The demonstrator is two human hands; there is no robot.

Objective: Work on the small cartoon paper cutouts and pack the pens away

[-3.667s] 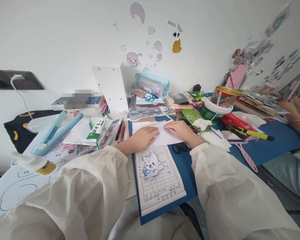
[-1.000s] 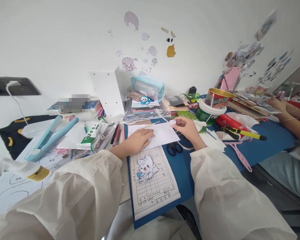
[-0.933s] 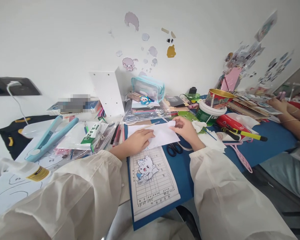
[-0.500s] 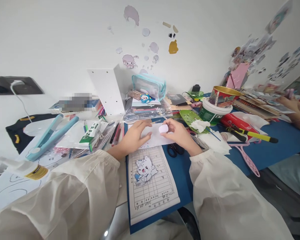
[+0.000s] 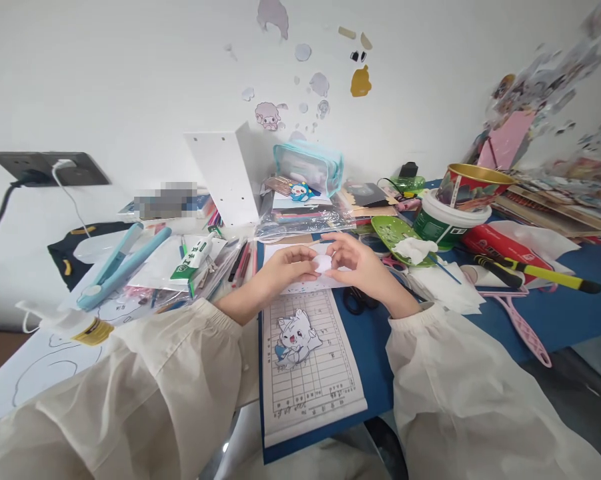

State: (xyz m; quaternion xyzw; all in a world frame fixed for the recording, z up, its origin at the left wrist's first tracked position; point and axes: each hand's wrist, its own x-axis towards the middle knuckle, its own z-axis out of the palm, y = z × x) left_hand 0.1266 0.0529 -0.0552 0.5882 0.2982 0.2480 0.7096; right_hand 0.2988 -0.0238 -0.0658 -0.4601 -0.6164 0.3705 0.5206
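A small rounded white paper piece [image 5: 323, 264] is held between my two hands. My left hand [image 5: 291, 268] pinches its left edge, and my right hand [image 5: 353, 265] has its thumb and fingers on the right edge. Under the hands lies a white sheet [image 5: 275, 252] with small coloured marks near its front. Closer to me, a printed form with a table grid [image 5: 325, 387] rests on the blue tabletop, and a cut-out white cartoon character [image 5: 299, 339] lies on it. Black-handled scissors [image 5: 355, 300] are just below my right hand, partly hidden.
On the left are a light-blue hair straightener [image 5: 123, 267], a glue bottle [image 5: 70, 323] and bagged pens. To the right stand a green plate [image 5: 387, 230] with tissue, a white-green tub [image 5: 437, 223], a yellow-black tool [image 5: 555, 273] and a pink-handled razor-like tool [image 5: 525, 330].
My left hand has moved right and closed on the white piece, which only my right hand held before. The camera view has turned slightly left.
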